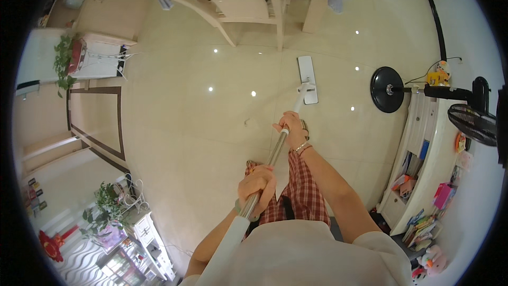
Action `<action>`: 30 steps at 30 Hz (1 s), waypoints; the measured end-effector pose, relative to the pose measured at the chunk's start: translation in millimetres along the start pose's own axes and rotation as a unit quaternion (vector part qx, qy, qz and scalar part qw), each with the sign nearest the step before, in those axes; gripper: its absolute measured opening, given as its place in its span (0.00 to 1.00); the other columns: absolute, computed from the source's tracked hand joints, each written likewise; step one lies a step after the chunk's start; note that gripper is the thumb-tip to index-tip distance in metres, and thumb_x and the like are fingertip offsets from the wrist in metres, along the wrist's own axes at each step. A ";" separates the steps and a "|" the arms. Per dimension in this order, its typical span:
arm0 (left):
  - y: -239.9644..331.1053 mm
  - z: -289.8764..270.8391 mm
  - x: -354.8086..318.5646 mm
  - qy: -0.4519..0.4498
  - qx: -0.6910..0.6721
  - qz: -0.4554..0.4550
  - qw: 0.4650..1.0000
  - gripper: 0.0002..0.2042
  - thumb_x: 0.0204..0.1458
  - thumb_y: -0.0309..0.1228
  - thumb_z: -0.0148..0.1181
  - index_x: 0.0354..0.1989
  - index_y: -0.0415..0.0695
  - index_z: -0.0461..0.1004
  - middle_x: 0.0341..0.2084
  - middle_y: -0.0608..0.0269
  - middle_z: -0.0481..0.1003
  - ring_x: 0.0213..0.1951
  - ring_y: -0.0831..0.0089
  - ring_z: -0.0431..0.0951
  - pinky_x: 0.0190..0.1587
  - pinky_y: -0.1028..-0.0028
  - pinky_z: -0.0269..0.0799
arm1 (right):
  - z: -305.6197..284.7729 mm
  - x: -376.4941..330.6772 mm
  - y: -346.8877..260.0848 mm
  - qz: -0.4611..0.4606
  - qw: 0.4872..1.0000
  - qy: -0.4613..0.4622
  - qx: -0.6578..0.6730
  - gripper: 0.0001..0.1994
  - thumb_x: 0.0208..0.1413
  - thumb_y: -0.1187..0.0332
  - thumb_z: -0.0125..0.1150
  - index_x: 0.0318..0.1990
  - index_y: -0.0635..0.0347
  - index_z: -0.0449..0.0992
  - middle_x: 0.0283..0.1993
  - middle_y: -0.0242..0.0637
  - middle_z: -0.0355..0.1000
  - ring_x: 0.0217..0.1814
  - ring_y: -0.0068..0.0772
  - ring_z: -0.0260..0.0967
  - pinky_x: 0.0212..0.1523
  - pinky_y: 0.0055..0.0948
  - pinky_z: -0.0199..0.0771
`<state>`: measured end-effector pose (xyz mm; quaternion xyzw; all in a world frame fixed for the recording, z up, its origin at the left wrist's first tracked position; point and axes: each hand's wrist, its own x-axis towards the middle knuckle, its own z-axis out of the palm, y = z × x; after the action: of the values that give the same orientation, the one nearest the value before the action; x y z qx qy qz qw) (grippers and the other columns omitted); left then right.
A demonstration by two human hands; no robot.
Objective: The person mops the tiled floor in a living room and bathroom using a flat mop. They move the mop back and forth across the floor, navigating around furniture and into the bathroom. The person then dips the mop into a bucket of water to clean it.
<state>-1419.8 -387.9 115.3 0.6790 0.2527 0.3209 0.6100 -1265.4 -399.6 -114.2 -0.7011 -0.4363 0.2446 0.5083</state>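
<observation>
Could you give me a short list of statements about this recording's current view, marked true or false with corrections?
1. The left hand and right hand both grip the mop pole. True.
2. The white mop head lies on the floor. True.
3. The left hand is nearer the mop head. False: the right hand is.
4. A round black base stands right of the mop head. True.
5. The trousers are plain blue. False: they are red plaid.

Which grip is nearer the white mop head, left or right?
Right. The right grip holds the mop pole lower down, closer to the mop head; the left grip is farther up the pole, nearer the body. Neither touches the head.
</observation>
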 end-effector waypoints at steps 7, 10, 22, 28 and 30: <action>12.5 33.4 99.0 0.071 0.032 -0.038 0.996 0.15 0.59 0.21 0.49 0.19 0.46 0.59 0.15 0.67 0.64 0.24 0.74 0.66 0.49 0.58 0.67 | -24.1 91.6 27.9 -0.036 0.997 -0.072 0.018 0.12 0.45 0.76 0.62 0.20 0.58 0.61 0.23 0.36 0.62 0.37 0.44 0.60 0.36 0.38 0.63; 1.6 52.2 135.1 0.081 0.055 -0.019 0.995 0.15 0.59 0.22 0.48 0.19 0.46 0.58 0.16 0.67 0.65 0.24 0.75 0.65 0.49 0.58 0.67 | -35.1 141.4 46.8 -0.080 0.991 -0.102 0.038 0.11 0.42 0.79 0.59 0.20 0.58 0.61 0.22 0.36 0.62 0.36 0.43 0.59 0.34 0.37 0.63; -63.7 85.9 266.5 0.119 0.068 0.029 0.990 0.15 0.60 0.22 0.45 0.19 0.45 0.57 0.18 0.65 0.65 0.25 0.76 0.64 0.53 0.59 0.65 | -61.4 303.6 107.7 -0.111 0.983 -0.141 0.039 0.08 0.39 0.76 0.58 0.20 0.55 0.65 0.23 0.33 0.64 0.37 0.41 0.58 0.39 0.32 0.63; -100.1 89.8 271.4 0.126 0.110 0.058 0.984 0.12 0.59 0.21 0.47 0.21 0.43 0.60 0.19 0.63 0.68 0.24 0.77 0.65 0.51 0.60 0.68 | -45.8 329.2 137.8 -0.097 0.983 -0.144 0.056 0.07 0.37 0.78 0.59 0.21 0.56 0.66 0.24 0.34 0.64 0.36 0.41 0.58 0.41 0.30 0.63; -100.7 91.6 266.5 0.143 0.113 0.035 0.983 0.11 0.58 0.21 0.48 0.22 0.42 0.62 0.19 0.63 0.67 0.23 0.77 0.65 0.51 0.61 0.68 | -45.3 321.2 151.1 -0.059 0.981 -0.154 0.106 0.08 0.37 0.78 0.59 0.22 0.57 0.65 0.24 0.35 0.63 0.36 0.40 0.58 0.41 0.31 0.63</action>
<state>-1169.3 -240.2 44.9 0.6990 0.3482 0.4054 0.4751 -1014.4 -161.3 -205.4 -0.5704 -0.5217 0.3643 0.5195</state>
